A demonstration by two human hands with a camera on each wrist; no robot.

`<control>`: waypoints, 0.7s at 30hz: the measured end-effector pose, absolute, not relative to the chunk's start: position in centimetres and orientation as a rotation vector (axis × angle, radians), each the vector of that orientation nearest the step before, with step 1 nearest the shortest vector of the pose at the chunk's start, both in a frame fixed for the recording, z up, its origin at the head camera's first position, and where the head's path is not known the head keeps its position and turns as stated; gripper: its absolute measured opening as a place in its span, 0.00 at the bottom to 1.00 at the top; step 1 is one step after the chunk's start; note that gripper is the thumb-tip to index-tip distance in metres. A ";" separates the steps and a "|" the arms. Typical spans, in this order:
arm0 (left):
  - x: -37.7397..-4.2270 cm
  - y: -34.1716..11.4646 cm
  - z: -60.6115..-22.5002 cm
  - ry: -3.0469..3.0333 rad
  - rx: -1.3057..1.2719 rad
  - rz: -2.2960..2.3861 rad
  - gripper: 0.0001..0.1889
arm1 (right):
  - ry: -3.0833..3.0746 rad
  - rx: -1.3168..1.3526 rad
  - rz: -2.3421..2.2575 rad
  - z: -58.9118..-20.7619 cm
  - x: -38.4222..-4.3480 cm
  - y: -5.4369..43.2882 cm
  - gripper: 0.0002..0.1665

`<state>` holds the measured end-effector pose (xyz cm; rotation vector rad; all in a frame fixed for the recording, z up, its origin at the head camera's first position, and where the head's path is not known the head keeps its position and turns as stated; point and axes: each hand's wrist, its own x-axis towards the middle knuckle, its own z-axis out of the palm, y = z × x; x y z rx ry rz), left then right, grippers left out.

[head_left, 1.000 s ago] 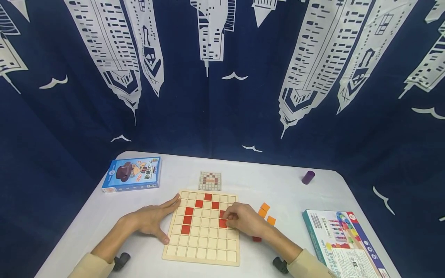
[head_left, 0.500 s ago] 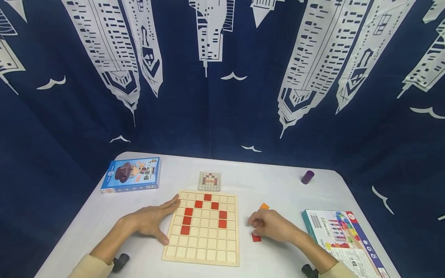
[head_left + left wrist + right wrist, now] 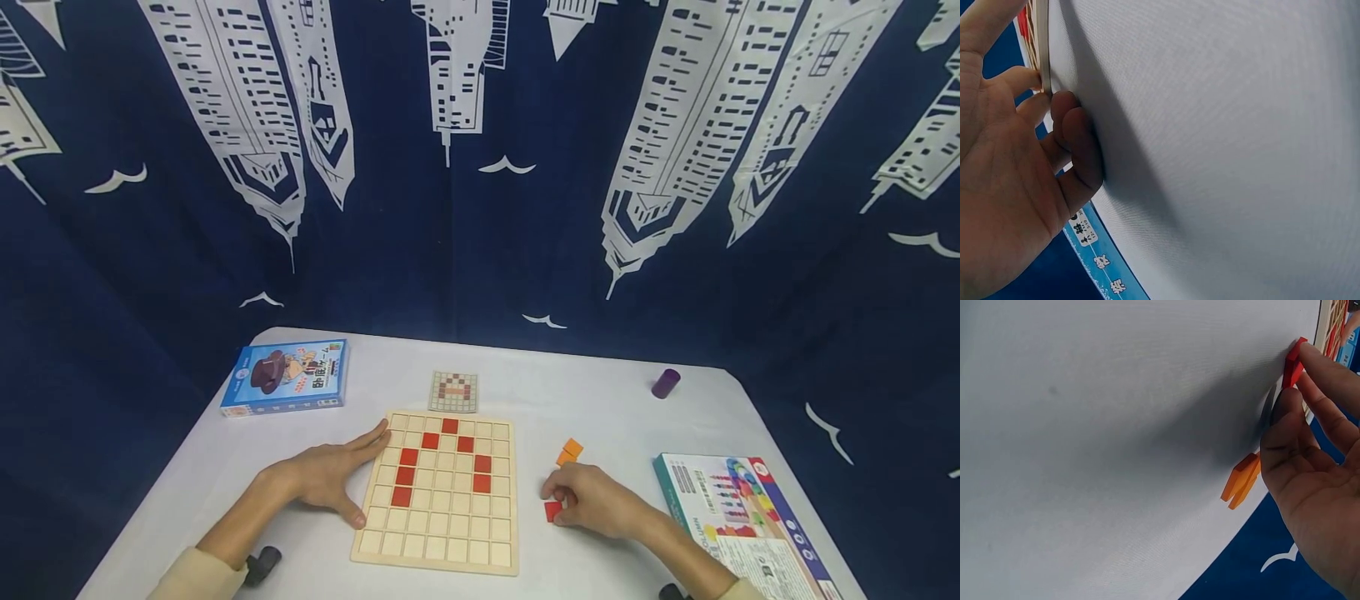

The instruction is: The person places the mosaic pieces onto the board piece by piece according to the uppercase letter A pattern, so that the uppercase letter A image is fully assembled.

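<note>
A pale wooden grid board point(image 3: 450, 529) lies flat, with several red tiles point(image 3: 405, 476) set in its cells in an arch shape. My left hand point(image 3: 322, 479) rests on its left edge, thumb spread low and fingers near the upper corner. Right of the board, my right hand point(image 3: 600, 502) has its thumb and fingers at a loose red tile point(image 3: 552, 511); in the right wrist view they pinch this red tile point(image 3: 1293, 365) at the table surface. Orange tiles point(image 3: 572, 448) lie just beyond that hand, which may hide others.
A small pattern card point(image 3: 453, 392) lies behind the board. The blue game box point(image 3: 285, 377) is at the back left, a purple cylinder point(image 3: 666, 383) at the back right. Another flat box point(image 3: 750, 525) lies to the right. A dark blue curtain point(image 3: 450, 250) hangs behind the table.
My right hand has left the red tile at the board's right side and moved right to the loose tiles, then slightly toward me onto a red one. The left hand has stayed put.
</note>
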<state>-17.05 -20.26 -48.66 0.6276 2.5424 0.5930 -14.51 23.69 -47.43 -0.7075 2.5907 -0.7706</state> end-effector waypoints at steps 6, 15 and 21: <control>-17.0 -20.2 -48.6 2.546 0.613 0.588 0.71 | 2.600 -0.748 -0.747 -47.4 -14.6 23.5 0.14; -16.9 -20.1 -48.3 2.554 0.612 0.573 0.71 | 2.592 -0.734 -0.772 -47.7 -14.6 23.3 0.15; -17.0 -20.1 -48.4 2.559 0.609 0.565 0.71 | 2.608 -0.746 -0.789 -47.8 -14.6 23.2 0.16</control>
